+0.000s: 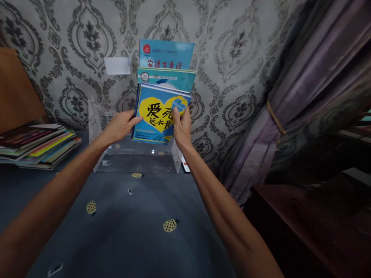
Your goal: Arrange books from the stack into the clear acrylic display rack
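Both my hands grip a small stack of books by its sides, lifted over a clear acrylic rack. The front book [155,129] is blue with a yellow heart and dark lettering on its cover. My left hand [121,126] is closed on the left edge, thumb on the cover. On the opposite edge, my right hand [182,125] is closed with its thumb across the heart. Behind stand a teal book [178,78] and a taller blue book [167,52] with red lettering. The books hide part of the acrylic rack [95,123], which stands against the wall.
To the left, a slanted pile of books and magazines [34,146] lies near a brown wooden panel [6,91]. A blue cloth [130,238] with pineapple prints covers the surface. At the right hang a tied purple curtain [258,133] and a dark red piece of furniture [296,219].
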{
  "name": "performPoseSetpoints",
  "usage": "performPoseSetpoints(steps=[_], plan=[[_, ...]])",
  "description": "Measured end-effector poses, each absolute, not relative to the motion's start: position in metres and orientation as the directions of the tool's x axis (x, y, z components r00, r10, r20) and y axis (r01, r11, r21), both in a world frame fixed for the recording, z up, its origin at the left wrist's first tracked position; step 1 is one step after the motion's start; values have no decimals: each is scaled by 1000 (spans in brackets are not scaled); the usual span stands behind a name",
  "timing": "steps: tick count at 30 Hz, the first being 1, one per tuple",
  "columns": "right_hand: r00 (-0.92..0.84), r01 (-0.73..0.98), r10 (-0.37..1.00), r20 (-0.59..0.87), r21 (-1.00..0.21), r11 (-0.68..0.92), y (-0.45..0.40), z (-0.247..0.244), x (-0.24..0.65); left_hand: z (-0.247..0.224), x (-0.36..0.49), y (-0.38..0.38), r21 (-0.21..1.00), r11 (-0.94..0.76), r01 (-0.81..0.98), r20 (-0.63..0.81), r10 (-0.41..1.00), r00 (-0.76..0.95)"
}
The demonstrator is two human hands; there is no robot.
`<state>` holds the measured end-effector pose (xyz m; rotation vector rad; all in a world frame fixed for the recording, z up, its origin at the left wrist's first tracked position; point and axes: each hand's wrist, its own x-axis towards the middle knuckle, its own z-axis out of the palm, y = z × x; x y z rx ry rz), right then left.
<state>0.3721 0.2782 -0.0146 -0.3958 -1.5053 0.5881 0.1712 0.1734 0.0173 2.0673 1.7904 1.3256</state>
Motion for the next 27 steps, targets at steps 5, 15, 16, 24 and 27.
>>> performPoseSetpoints(steps=[5, 15, 16, 24, 27], plan=[[-28, -110, 562, 827, -561, 820, 281, -11, 381, 18, 177, 181, 557, -290, 778, 500, 865, -36], [-86, -8, 565, 820, -568, 823, 292, -21, 392, -8, 184, 197, 713, -287, 639, 381, 925, -10], [-92, -8, 570, 817, -573, 820, 293, -24, 393, -11, 184, 197, 717, -287, 635, 368, 930, 5], [-184, 82, 619, 763, -616, 783, 291, -39, 404, -23, 181, 193, 510, -200, 836, 306, 951, 41], [-187, 127, 642, 743, -630, 766, 284, -41, 408, -22, 187, 186, 375, -145, 916, 302, 953, 28]])
